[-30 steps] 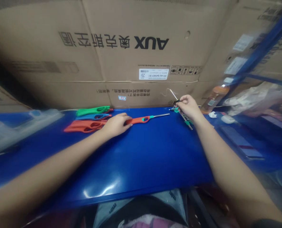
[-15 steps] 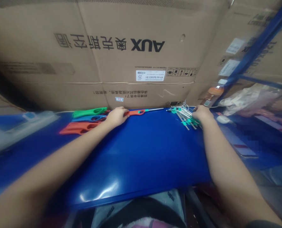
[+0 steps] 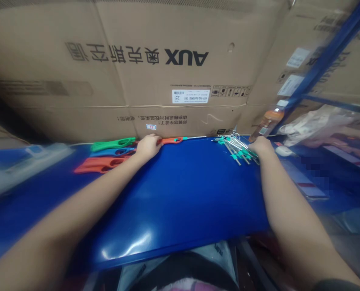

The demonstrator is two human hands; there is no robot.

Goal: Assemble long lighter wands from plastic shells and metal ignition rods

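While the blue table (image 3: 182, 194) stretched nearest, the right hand (image 3: 261, 146) was at the metal tubes (image 3: 237, 150), its grip too hidden to tell; the left hand (image 3: 148, 146) curled around the orange lighter (image 3: 168, 141), just before the cardboard box (image 3: 122, 85).

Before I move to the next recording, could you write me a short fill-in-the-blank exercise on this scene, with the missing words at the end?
1. The left hand is on the orange tool, whose silver rod points toward the ____ hand.
2. Between the green handle and the orange handles lies a ____ handle.
3. The large letters AUX on the cardboard box appear upside ____.

Missing words: right; blue; down.
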